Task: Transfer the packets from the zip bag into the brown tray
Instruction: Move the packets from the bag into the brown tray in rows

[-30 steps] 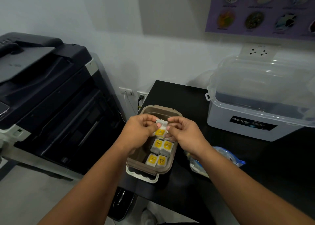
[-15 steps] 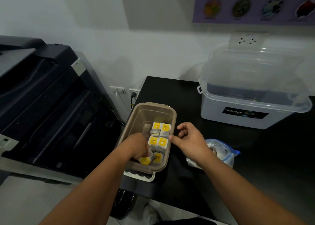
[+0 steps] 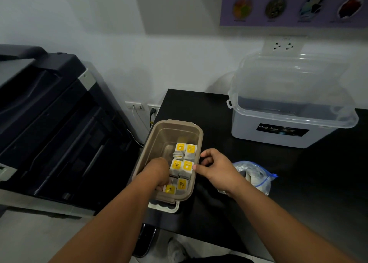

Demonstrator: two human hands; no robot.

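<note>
The brown tray (image 3: 154, 141) stands at the left edge of the black table and holds several grey packets with yellow labels (image 3: 187, 165) in two rows. My left hand (image 3: 158, 173) reaches down into the tray's near left corner, and its curled fingers pinch a yellow-labelled packet (image 3: 170, 189) against the tray floor. Just right of the tray's rim hovers my right hand (image 3: 216, 168), fingers loosely curled and holding nothing. Behind that hand lies the clear zip bag (image 3: 256, 175) with a blue seal, holding pale packets.
A large clear-lidded grey storage box (image 3: 286, 111) labelled Megabox stands at the table's back right. A big dark printer (image 3: 49, 123) fills the left side. A white lid (image 3: 165, 208) sticks out under the tray's near end. Wall sockets (image 3: 139, 106) sit low behind.
Both hands held one packet above the tray a second ago. My left hand then carried it down into the near left corner, while my right hand let go and drew back beside the rim.
</note>
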